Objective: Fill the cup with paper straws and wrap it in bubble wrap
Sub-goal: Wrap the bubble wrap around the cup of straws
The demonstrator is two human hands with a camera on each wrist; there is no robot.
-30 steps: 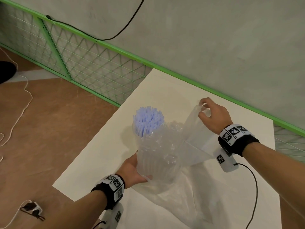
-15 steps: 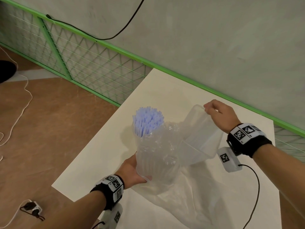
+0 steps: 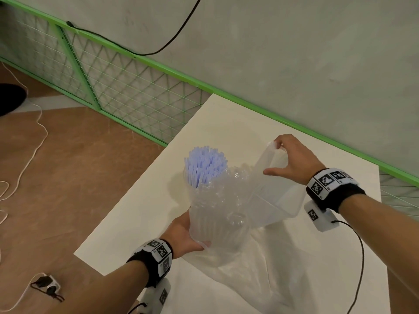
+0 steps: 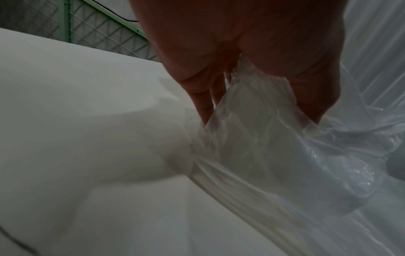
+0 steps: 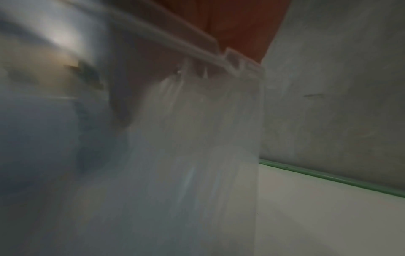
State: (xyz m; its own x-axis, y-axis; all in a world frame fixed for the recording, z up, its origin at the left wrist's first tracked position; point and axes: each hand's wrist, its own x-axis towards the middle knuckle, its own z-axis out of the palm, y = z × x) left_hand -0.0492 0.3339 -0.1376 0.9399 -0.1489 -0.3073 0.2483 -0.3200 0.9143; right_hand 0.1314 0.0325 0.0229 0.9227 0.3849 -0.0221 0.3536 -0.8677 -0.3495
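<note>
A clear cup packed with pale blue paper straws (image 3: 204, 165) stands on the white table (image 3: 140, 214), swathed in clear bubble wrap (image 3: 223, 207). My left hand (image 3: 184, 234) grips the wrapped cup low on its near left side; the left wrist view shows its fingers (image 4: 201, 107) and thumb clamped on the bubble wrap (image 4: 258, 138). My right hand (image 3: 291, 158) pinches the top corner of the loose sheet and holds it raised to the right of the cup. In the right wrist view the lifted wrap (image 5: 197, 138) is blurred. The cup itself is hidden by wrap.
More of the sheet trails over the table toward the near right (image 3: 283, 268). A green mesh fence (image 3: 118, 87) and a grey wall run behind the table. Brown floor with cables and a plug (image 3: 46, 285) lies to the left. A wrist cable (image 3: 360, 257) hangs by the right arm.
My right hand swung the raised corner of the sheet to the right, away from the cup, then slightly back. The left hand and the cup stayed put.
</note>
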